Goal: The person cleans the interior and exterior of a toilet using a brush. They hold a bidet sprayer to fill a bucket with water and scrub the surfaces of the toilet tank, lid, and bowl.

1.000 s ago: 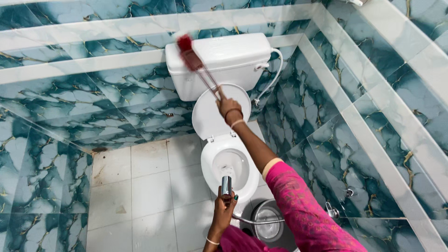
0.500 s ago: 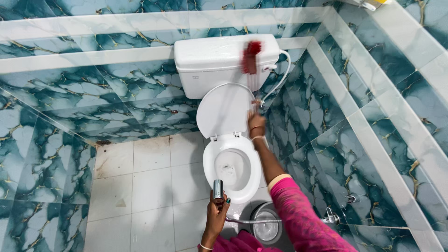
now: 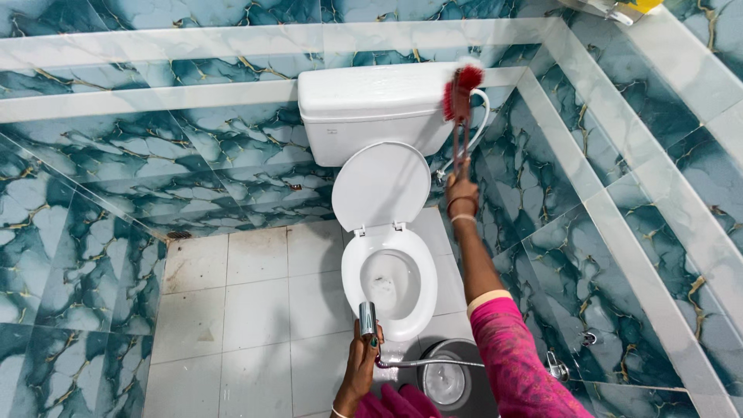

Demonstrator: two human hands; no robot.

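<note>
Head view, right hand: the right hand (image 3: 462, 193) reaches far out over the toilet, its grip clamped around the thin handle of a red toilet brush (image 3: 461, 91); bangles sit at the wrist and a pink sleeve (image 3: 517, 364) covers the upper arm.
Head view, toilet brush: held upright, bristle head on top, pressed against the right end of the white cistern (image 3: 371, 108), just beside the corner of the walls.
Head view, left hand: the left hand (image 3: 362, 364) is near, low in the picture, its grip closed around the neck of a chrome hand sprayer (image 3: 368, 319), whose head points up and away toward the bowl.
Head view, sprayer hose: a metal hose (image 3: 433, 362) runs from under the left hand to the right, across the top of a round dark bucket (image 3: 453, 383) standing on the floor.
Head view, toilet: the white toilet bowl (image 3: 389, 282) is open, its lid (image 3: 381, 186) raised and leaning back on the cistern; the sprayer sits just near of the rim.
Head view, surroundings: pale square floor tiles (image 3: 232, 310) to the left, teal marbled wall tiles (image 3: 116, 162) with white bands on all sides.
</note>
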